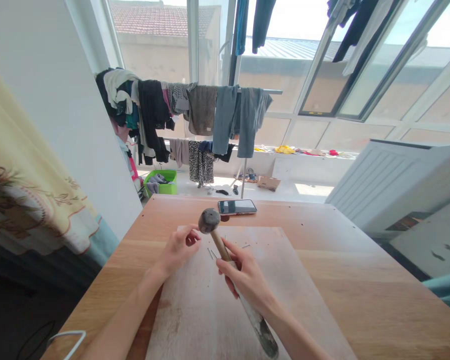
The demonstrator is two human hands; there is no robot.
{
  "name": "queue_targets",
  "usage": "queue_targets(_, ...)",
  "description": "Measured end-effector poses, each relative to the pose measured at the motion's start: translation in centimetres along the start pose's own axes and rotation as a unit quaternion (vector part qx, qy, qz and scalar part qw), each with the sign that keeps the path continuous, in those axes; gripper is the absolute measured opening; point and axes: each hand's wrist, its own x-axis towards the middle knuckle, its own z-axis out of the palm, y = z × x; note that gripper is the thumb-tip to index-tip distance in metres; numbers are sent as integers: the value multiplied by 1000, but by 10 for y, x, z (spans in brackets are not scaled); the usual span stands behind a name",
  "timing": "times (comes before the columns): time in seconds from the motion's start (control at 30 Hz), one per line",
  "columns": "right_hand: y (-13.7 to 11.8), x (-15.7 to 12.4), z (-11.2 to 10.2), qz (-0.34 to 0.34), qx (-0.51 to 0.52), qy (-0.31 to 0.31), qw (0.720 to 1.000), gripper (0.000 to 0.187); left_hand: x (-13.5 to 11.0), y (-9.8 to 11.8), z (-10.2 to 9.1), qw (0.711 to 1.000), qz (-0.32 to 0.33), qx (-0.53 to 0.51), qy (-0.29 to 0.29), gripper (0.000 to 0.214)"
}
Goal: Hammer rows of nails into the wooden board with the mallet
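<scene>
Wooden table [360, 280] fills the near view, with a pale worn board [285, 290] lying flat on it under both hands. Right hand [247, 280] is wrapped around the handle of a hammer [225, 250], fingers closed on the wood; the handle's stained end sticks out behind the wrist, and the dark round head is raised above the board's far part. Left hand [178, 247] rests just beside the head, thumb and fingertips pinched together, though what they pinch is too small to tell. Loose nails [212, 253] lie between the hands. Farther off, a phone [237, 206] lies near the table's far edge. Beyond stands a rack of laundry [195, 115] before the windows.
</scene>
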Motion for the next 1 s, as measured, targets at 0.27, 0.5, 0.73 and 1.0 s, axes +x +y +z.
queue_targets(0.27, 1, -4, 2, -13, -65, -23, 998, 45, 1, 5, -2, 1000, 4, 12, 4, 14)
queue_targets(0.5, -1, -1, -5, -2, -26, -15, 1000, 36, 2, 5, -4, 1000, -11, 5, -16, 23)
queue_targets(0.73, -3, 9, -25, -34, 32, 174, 984, 43, 17, 49, 5, 984, 45, 170, -17, 12)
queue_targets(1.0, -4, 12, -37, -52, 49, 246, 967, 35, 41, 104, 65, 881, 100, 413, -207, 18)
